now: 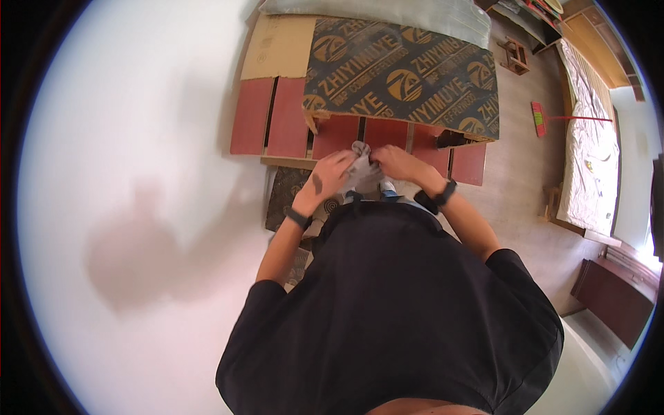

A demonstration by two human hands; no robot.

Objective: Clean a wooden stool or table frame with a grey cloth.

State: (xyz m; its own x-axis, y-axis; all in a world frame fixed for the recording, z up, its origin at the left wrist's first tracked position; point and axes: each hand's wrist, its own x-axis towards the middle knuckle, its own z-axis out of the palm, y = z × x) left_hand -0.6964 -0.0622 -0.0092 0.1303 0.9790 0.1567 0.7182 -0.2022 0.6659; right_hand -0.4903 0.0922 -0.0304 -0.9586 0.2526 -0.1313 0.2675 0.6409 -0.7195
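A crumpled light grey cloth (358,171) hangs between my hands, in front of my waist. My left hand (332,172) grips its left side with bent fingers. On the other side, my right hand (400,163) pinches the cloth near its upper part; its fingertips are blurred. Whether the cloth is a rag, a sock or a glove cannot be told. Both hands are over the near edge of a platform of dark red slats (384,136). A printed black plywood panel (363,67) lies raised above these slats, just beyond my hands.
Cardboard (277,46) covers the slats' far left, and a plastic-wrapped slab (378,13) lies behind the panel. A white wall (129,129) rises on my left. To the right are a wooden stool (514,56), a red broom (539,119) and a bed with a white sheet (586,171).
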